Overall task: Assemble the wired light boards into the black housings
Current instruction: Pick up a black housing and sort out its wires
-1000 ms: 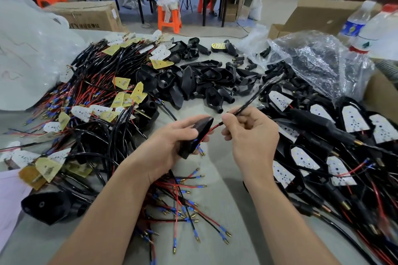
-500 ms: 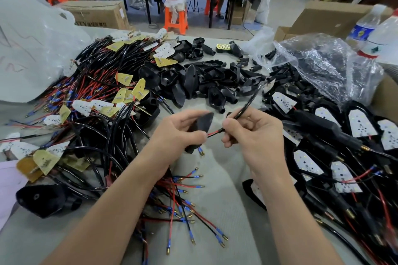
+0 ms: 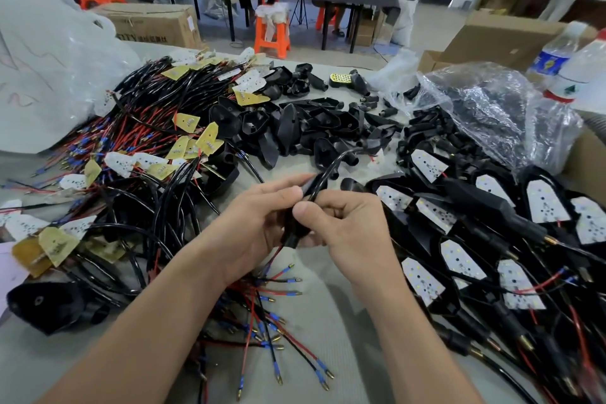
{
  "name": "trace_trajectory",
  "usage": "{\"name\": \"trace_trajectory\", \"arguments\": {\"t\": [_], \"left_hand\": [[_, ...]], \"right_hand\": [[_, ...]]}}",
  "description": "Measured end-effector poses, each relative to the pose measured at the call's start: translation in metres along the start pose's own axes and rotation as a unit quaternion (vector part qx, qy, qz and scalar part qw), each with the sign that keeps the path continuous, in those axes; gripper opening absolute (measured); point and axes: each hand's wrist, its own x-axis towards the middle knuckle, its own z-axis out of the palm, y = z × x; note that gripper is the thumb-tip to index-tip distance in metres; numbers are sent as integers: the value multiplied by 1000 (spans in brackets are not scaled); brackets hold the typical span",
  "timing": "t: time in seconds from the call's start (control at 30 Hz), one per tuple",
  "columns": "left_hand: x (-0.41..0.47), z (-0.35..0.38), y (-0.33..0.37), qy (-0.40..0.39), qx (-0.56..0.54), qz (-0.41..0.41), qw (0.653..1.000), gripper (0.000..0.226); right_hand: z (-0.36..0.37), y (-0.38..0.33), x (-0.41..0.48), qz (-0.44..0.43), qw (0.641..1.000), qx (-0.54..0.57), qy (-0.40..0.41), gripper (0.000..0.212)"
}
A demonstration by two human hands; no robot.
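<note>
Dead centre, just above the grey worktop [image 3: 344, 338], a small black plastic housing [image 3: 295, 229] is held between both hands. The left hand [image 3: 249, 229] wraps it from the side, fingers [image 3: 278, 193] curled round its body. The right hand [image 3: 347, 229] pinches a glossy black sheathed cable [image 3: 331, 167] between thumb and forefinger, right where the cable meets the housing. From there the cable arcs up and away toward the far pile. A thin red wire [image 3: 275, 254] trails out beneath the housing, down into a spray of red and black leads with blue sleeves and brass tips [image 3: 272, 321], lying on the worktop under the wrists.

To the left there's a big tangle of wired light boards [image 3: 147, 141], yellow and white among black and red cable. Straight ahead is a heap of empty black housings [image 3: 311, 128]. On the right lie rows of finished housings with white dotted boards seated in them [image 3: 492, 229]. Behind those sit a crumpled clear plastic bag [image 3: 485, 108] and two water bottles [image 3: 554, 56].
</note>
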Motion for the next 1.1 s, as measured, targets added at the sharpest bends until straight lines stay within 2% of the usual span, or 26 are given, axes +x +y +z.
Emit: {"name": "trace_trajectory", "arguments": {"t": [0.1, 0.2, 0.3, 0.43, 0.5, 0.57, 0.63, 0.7, 0.8, 0.87, 0.97, 1.03, 1.1], "left_hand": [[1, 4, 0, 30, -10, 6, 999, 45], [1, 2, 0, 67, 40, 8, 997, 38], [-1, 0, 1, 38, 55, -5, 998, 41], [0, -1, 1, 24, -16, 8, 1000, 48], [3, -3, 3, 36, -67, 22, 997, 52], [6, -6, 6, 66, -145, 39, 987, 55], [7, -7, 9, 76, -214, 55, 972, 54], [8, -5, 11, 79, -239, 68, 965, 51], [8, -6, 13, 95, -265, 97, 955, 50], [6, -9, 16, 100, -285, 105, 947, 50], [3, -8, 17, 87, -296, 94, 946, 49], [4, -5, 15, 76, -287, 93, 950, 47], [6, -4, 16, 81, -282, 109, 950, 45]], "right_hand": [[0, 0, -2, -18, 995, -90, 25, 44], [-1, -4, -3, -32, 993, -114, 26, 42], [2, -6, -6, -43, 988, -147, 18, 39], [9, -4, -11, -53, 963, -229, 131, 50], [12, -4, -13, -51, 963, -210, 160, 51], [17, -2, -12, -31, 976, -163, 138, 40], [23, 1, -11, 5, 991, -102, 83, 31], [27, 2, -11, 44, 998, -31, 37, 33], [21, 1, -8, 66, 997, -4, 28, 31], [18, 1, -8, 71, 997, 17, 32, 22], [24, 0, -10, 73, 997, -12, -24, 2], [30, 2, -11, 73, 996, -21, -46, 23], [30, -1, -9, 75, 996, -31, -42, 34]]}}
